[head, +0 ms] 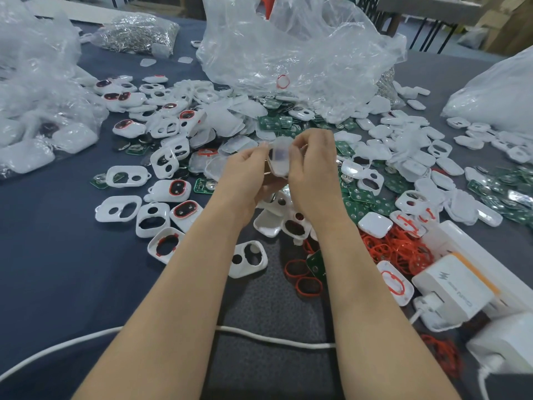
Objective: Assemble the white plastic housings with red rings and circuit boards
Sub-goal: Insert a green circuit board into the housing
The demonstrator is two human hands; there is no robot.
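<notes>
White cable: lay across the near edge of the dark cloth-covered surface, running beneath both forearms.

White charger blocks: near right, on a white power strip.

Red rings: a loose heap just beside the chargers, with two more lying apart towards the middle.

White housings: scattered in number over the middle of the surface. Some had open cut-outs and some had a red ring already seated.

Left hand and right hand: raised together above the scatter. The fingers and thumbs of both were curled in, pinching one white housing piece between them. It was held upright and clear of the surface. What sat inside it could not be made out.

Green circuit boards: heaped just right of the hands, with more beyond the hands and along the right edge.

Clear plastic bag: large and crumpled, standing behind the parts, a single red ring showing through it.

Bag of small silvery metal parts: far left.
</notes>
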